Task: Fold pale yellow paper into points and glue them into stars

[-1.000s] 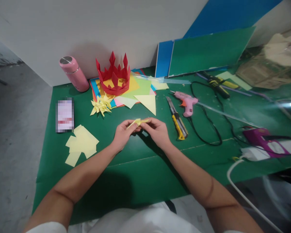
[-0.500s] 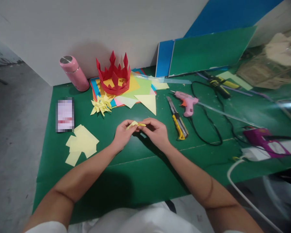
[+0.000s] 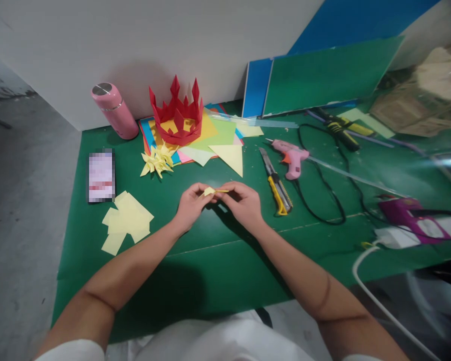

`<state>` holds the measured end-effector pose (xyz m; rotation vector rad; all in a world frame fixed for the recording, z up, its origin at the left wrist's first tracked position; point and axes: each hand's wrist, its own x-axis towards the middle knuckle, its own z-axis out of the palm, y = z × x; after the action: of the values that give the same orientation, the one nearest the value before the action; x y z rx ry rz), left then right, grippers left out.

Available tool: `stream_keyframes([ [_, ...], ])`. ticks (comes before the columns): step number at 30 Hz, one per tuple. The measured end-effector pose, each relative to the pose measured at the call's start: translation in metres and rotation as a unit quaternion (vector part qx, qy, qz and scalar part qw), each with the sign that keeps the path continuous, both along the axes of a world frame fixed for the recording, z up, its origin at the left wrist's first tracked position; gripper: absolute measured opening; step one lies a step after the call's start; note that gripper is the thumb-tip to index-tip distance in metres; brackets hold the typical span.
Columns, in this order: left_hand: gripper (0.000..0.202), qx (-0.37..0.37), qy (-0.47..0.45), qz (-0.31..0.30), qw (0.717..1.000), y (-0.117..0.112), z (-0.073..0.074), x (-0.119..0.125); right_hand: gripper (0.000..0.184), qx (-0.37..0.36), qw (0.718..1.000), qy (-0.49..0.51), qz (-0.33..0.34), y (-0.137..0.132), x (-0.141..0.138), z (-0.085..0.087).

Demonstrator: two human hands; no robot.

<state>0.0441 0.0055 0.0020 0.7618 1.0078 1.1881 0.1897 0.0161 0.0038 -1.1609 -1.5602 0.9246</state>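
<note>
Between both hands, above the middle of the green table, is a small folded piece of yellow paper (image 3: 209, 191). My left hand (image 3: 191, 204) pinches its left side, and my right hand (image 3: 243, 201) pinches its right side, so fingers cover much of it. To the left lie several loose yellow paper pieces (image 3: 128, 218), overlapping. Beyond my left hand rests a cluster of folded yellow paper shapes (image 3: 158, 159). Behind that stands a red paper crown (image 3: 178, 123) on a stack of coloured paper sheets (image 3: 224, 131).
A yellow utility knife (image 3: 277, 188) and a pink glue gun (image 3: 292, 158) with a black cord lie right of my hands. A phone (image 3: 101, 175) and a pink bottle (image 3: 117, 114) are at left. A power strip (image 3: 396, 236) and pliers (image 3: 340, 131) are at right.
The yellow paper has turned slightly between my fingers, its right end now lying flatter. Both hands keep nearly the same place, and the view has shifted a little.
</note>
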Motion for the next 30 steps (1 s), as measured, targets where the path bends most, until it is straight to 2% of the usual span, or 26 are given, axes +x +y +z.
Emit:
stream_keyframes([
  [6, 0.033, 0.03, 0.025, -0.016, 0.999, -0.0021, 0.001, -0.0002, 0.009, -0.04, 0.999, 0.014, 0.013, -0.0009, -0.0002, 0.0034],
  [14, 0.028, 0.011, 0.057, -0.007, 0.998, -0.0014, -0.0038, 0.0024, 0.014, -0.099, 0.992, 0.074, 0.026, 0.001, 0.0001, 0.0012],
  [22, 0.026, 0.005, 0.07, 0.002, 0.998, 0.0001, -0.0053, 0.0021, 0.02, -0.098, 0.991, 0.093, 0.021, 0.0022, 0.0027, -0.0001],
  [30, 0.026, 0.012, 0.088, 0.012, 0.996, -0.0017, -0.0026, 0.0033, 0.014, -0.104, 0.989, 0.096, 0.039, 0.0026, 0.0025, -0.0021],
])
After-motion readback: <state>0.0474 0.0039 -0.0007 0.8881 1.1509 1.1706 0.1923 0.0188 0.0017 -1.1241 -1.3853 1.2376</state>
